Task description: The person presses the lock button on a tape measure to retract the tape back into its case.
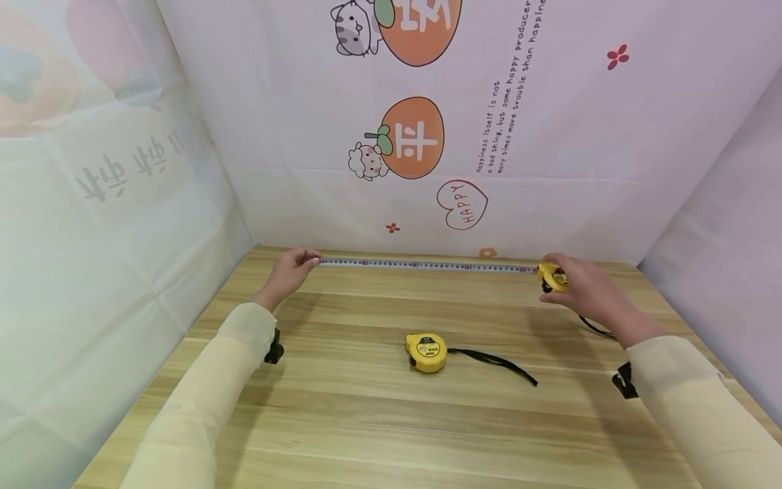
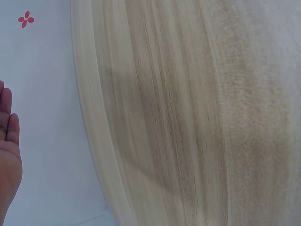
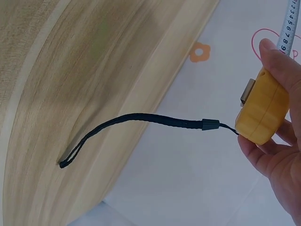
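Near the back edge of the table, my right hand (image 1: pixel 580 282) grips a yellow tape measure (image 1: pixel 552 277) by its case. Its white blade (image 1: pixel 427 265) is drawn out to the left, roughly level along the back wall. My left hand (image 1: pixel 290 275) pinches the blade's free end between thumb and fingers. In the right wrist view, the yellow case (image 3: pixel 264 108) sits between thumb and fingers, and a black wrist strap (image 3: pixel 160 119) hangs from it. Only part of the left hand (image 2: pixel 8 155) shows at the edge of the left wrist view; the blade's end is hidden there.
A second yellow tape measure (image 1: pixel 427 352) lies on the wooden table (image 1: pixel 342 421), its black strap (image 1: pixel 497 360) stretched to the right. White printed cloth (image 1: pixel 293 136) stands along the back and both sides of the table.
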The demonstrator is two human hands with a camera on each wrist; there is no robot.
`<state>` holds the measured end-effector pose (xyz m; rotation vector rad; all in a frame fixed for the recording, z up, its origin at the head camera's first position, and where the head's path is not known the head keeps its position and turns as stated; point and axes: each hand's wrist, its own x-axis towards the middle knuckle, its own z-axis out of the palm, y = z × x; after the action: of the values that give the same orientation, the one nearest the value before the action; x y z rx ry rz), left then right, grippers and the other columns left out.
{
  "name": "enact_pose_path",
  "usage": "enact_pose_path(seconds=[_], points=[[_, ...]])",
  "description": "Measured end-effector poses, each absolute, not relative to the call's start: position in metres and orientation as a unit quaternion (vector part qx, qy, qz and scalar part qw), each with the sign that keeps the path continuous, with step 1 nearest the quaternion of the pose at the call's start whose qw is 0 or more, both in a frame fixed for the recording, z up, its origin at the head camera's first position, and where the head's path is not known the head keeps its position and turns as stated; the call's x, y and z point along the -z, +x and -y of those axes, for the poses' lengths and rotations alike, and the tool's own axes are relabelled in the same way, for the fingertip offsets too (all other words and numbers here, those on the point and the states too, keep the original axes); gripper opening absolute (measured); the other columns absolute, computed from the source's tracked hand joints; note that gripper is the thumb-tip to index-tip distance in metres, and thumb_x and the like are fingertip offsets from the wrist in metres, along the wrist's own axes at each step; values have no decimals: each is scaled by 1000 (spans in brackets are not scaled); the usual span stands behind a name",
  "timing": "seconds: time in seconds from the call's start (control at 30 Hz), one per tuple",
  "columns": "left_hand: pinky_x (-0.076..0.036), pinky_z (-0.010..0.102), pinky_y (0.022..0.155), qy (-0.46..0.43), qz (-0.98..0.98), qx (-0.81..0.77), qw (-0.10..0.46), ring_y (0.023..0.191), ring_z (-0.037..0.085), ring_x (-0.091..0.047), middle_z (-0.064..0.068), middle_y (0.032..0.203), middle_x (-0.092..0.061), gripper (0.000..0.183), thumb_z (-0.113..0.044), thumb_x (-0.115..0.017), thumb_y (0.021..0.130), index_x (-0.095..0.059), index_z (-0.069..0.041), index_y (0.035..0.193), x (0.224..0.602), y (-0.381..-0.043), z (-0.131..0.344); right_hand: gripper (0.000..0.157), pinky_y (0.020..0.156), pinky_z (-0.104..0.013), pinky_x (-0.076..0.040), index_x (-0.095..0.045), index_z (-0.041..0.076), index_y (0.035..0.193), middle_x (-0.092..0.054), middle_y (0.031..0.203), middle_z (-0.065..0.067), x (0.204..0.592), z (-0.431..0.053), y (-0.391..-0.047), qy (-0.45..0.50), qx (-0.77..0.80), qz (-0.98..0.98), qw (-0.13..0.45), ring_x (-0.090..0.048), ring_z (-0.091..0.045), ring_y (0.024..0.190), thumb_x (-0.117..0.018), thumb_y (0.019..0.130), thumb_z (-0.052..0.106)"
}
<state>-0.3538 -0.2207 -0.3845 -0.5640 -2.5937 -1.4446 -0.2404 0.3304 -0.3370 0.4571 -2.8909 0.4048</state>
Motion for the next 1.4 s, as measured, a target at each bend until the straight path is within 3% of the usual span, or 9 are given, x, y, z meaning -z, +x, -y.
enact_pose_path(seconds=[0.23, 0.47, 1.07, 1.4], points=[[-46, 45, 88, -190, 859, 471, 59, 106, 34, -56, 17, 112, -61, 24, -18, -51, 103, -62, -1, 117, 384, -352, 220, 78, 85, -59, -42, -42, -14, 136, -49, 126, -35, 339, -331, -240, 140, -130, 977, 95, -49, -47, 109, -80, 82, 27], [-45, 47, 91, -196, 860, 466, 66, 108, 36, -56, 19, 113, -62, 26, -17, -51, 103, -62, 1, 118, 387, -350, 221, 71, 80, -57, -44, -50, -10, 130, -52, 120, -32, 341, -332, -240, 148, -116, 975, 117, -53, -43, 102, -82, 80, 29], [-46, 47, 89, -199, 859, 467, 74, 106, 34, -56, 18, 112, -62, 25, -17, -51, 102, -62, 0, 118, 387, -351, 220, 71, 78, -57, -46, -49, -10, 132, -52, 119, -33, 336, -331, -235, 133, -129, 976, 116, -54, -44, 100, -80, 81, 28], [-45, 46, 91, -198, 853, 477, 72, 108, 33, -55, 18, 114, -61, 27, -17, -49, 104, -60, 1, 120, 382, -352, 221, 77, 78, -57, -45, -49, -7, 134, -48, 123, -30, 330, -333, -235, 114, -174, 973, 105, -52, -43, 101, -79, 81, 40]])
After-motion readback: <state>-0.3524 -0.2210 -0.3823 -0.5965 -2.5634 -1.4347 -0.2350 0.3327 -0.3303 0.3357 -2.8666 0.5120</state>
